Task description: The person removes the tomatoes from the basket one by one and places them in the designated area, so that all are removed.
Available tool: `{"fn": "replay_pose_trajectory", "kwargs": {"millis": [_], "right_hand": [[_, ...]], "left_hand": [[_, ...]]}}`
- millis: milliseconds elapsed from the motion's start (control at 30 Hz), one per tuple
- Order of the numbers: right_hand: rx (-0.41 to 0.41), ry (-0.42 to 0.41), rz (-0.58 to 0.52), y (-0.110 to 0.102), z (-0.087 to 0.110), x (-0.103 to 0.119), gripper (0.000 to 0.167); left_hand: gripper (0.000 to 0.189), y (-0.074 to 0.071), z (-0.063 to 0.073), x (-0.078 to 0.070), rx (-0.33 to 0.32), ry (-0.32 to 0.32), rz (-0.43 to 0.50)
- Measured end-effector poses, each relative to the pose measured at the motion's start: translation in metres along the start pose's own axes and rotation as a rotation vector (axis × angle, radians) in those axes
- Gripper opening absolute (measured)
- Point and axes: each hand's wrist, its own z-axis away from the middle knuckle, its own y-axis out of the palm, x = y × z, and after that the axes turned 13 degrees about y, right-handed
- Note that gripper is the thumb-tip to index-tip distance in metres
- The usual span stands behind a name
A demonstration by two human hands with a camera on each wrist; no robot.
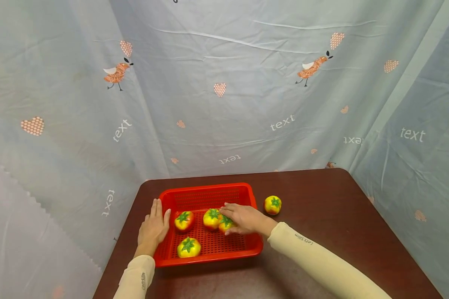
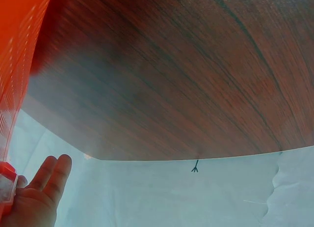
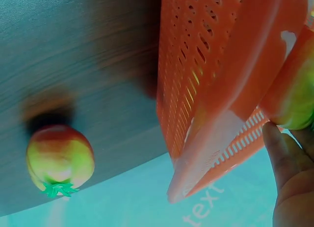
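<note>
Tomatoes (image 1: 188,250), 5, red and yellow, green-topped; clock read from the head view, centred on the basket (image 1: 205,189). Inside, 4: left tomato (image 1: 184,222) at 9 o'clock, front tomato (image 1: 188,248) at 7, centre tomato (image 1: 210,221) at the hub, held tomato (image 1: 225,227) at 3. Outside, 1: loose tomato (image 1: 272,205) at 2 o'clock on the table (image 1: 340,216), apart from the basket. Right hand (image 1: 243,218): over the 3 o'clock rim, fingers and thumb pinching the held tomato; firmness cannot be told. Left hand (image 1: 152,228): along the 9 o'clock wall, fingers straight and pressed together, thumb spread; pressure cannot be told. Likely faults: held tomato slipping, if the overhand pinch is shallow; centre tomato rolling, if nudged by its close neighbour; basket skidding or tipping, if the right hand snags the rim; loose tomato rolling off, if brushed by the right sleeve (image 1: 321,259).
</note>
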Motion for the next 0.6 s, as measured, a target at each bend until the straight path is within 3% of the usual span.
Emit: {"fn": "replay_pose_trajectory", "kwargs": {"millis": [600], "right_hand": [[-0.008,0.094,-0.007,-0.018,-0.001,-0.012,0.077]], "left_hand": [[0.072,-0.001,0.001,0.000,0.005,-0.001,-0.002]]}}
